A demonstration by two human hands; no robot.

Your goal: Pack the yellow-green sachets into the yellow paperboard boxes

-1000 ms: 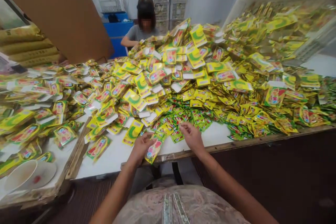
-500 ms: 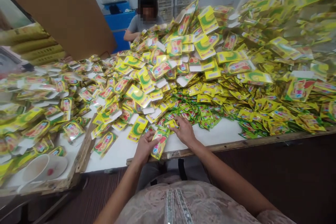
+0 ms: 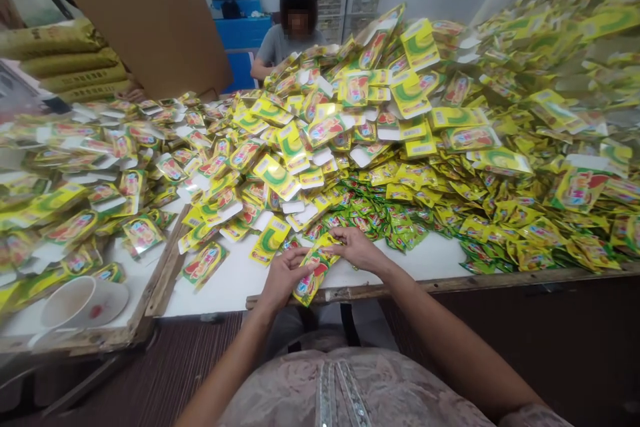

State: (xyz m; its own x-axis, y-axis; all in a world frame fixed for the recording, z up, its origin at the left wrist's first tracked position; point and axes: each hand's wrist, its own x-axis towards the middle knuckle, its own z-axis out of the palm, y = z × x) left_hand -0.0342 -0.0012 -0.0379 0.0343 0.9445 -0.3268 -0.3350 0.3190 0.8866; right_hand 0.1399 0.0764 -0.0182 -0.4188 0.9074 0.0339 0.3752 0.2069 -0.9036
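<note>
My left hand (image 3: pixel 283 275) grips a small stack of yellow-green sachets (image 3: pixel 313 276) at the table's near edge. My right hand (image 3: pixel 356 248) pinches the top end of the same stack, fingers closed on a sachet. Just beyond my hands lies a low spread of small green sachets (image 3: pixel 395 220). Behind it rises a big heap of larger yellow sachets with white tabs (image 3: pixel 350 113).
The white tabletop (image 3: pixel 240 280) has a wooden rim. A second table on the left carries more sachets and a white cup on a saucer (image 3: pixel 75 303). A person (image 3: pixel 295 33) sits across the heap. A brown cardboard sheet (image 3: pixel 145 13) leans at back left.
My right hand drew a sachet from the green spread back to the stack in my left hand. The view shifted slightly right and down.
</note>
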